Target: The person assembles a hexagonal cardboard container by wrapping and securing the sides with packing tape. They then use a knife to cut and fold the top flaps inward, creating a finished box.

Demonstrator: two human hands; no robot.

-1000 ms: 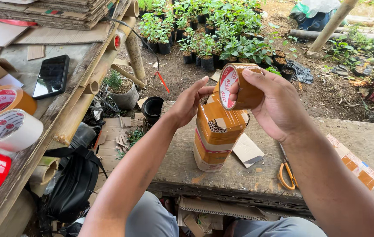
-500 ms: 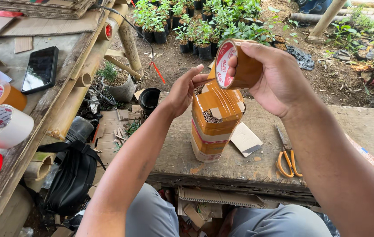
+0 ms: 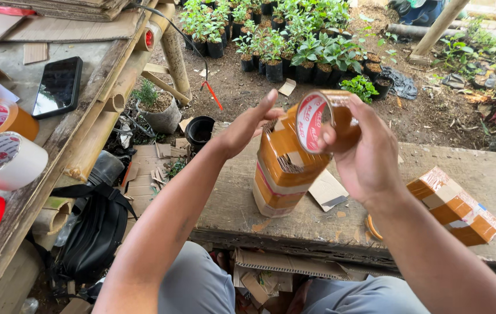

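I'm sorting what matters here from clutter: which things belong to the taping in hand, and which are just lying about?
In use:
- upright cardboard package wrapped in brown tape
- roll of brown packing tape, held in the right hand
- left hand, steadying the package top

Lying about:
- second taped cardboard box
- black phone
- white tape roll
- black bag
- potted plants
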